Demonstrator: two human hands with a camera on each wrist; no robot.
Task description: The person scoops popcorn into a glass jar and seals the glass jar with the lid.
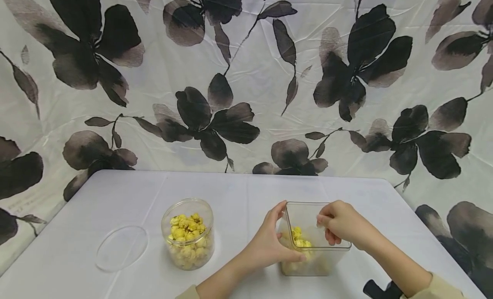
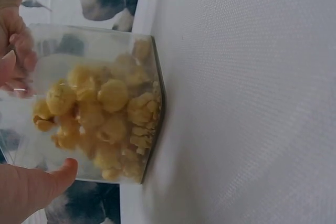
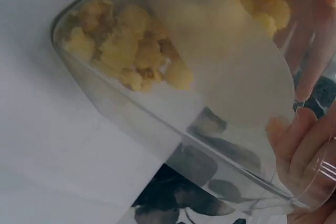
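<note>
A clear square container (image 1: 319,264) with yellow popcorn (image 1: 298,239) at its bottom stands on the table. My left hand (image 1: 262,245) grips its left side, fingers along the left wall and thumb on the front, as the left wrist view also shows. My right hand (image 1: 343,224) dips its fingertips inside the open top. It pinches a translucent whitish plastic piece (image 3: 236,77) with a rounded edge, which slants down into the container and overlaps the popcorn in the right wrist view. I cannot tell what kind of tool this piece is.
To the left stands a round clear jar (image 1: 181,256) holding more popcorn (image 1: 186,228), its top uncovered. A clear round lid (image 1: 121,249) lies flat farther left. White cloth covers the table (image 1: 246,189); a flowered curtain (image 1: 269,76) hangs behind. A black object (image 1: 375,290) shows by my right wrist.
</note>
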